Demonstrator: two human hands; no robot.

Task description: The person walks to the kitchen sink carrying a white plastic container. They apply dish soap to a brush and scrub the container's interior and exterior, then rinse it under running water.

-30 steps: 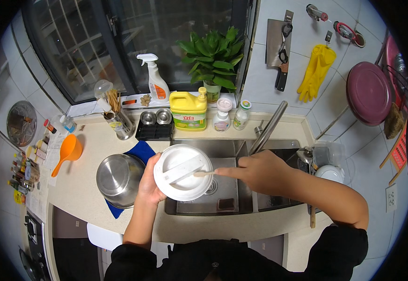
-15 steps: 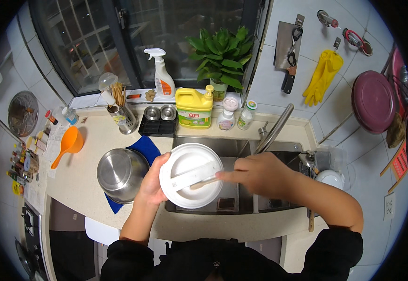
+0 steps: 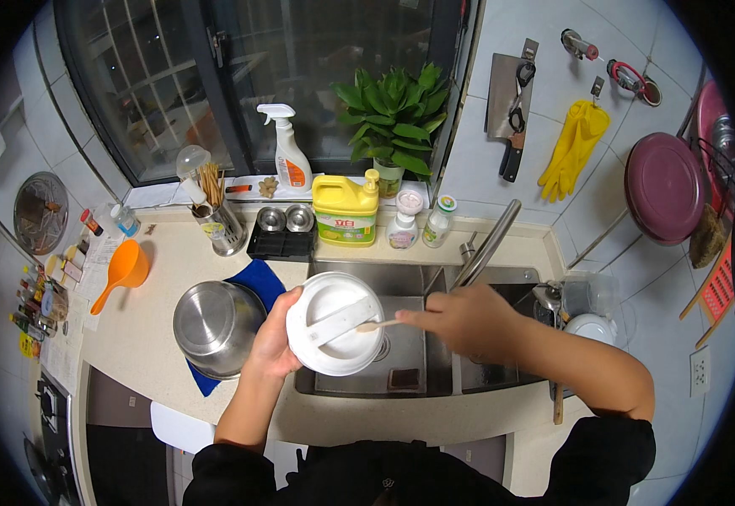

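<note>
A round white lid (image 3: 335,354) with a raised bar across its middle is tilted up over the left part of the sink. My left hand (image 3: 278,339) grips it by its left rim, thumb on top. My right hand (image 3: 471,322) is closed round a thin, pale toothbrush (image 3: 378,325), its index finger along the handle. The brush's head touches the lid beside the bar. Below lies the steel sink (image 3: 367,384), with a small dark rectangular thing (image 3: 403,379) on its bottom that I cannot make out.
An upturned steel pot (image 3: 217,327) stands on a blue cloth (image 3: 254,277) at left. Behind the sink are a yellow detergent jug (image 3: 344,211), a pump bottle (image 3: 403,229), a jar (image 3: 439,223) and the faucet (image 3: 490,244). An orange ladle (image 3: 127,268) lies farther left.
The lid has tipped and turned a little in my left hand. The toothbrush has shifted right along the bar, and my right hand has moved slightly right with it. The view has shifted slightly.
</note>
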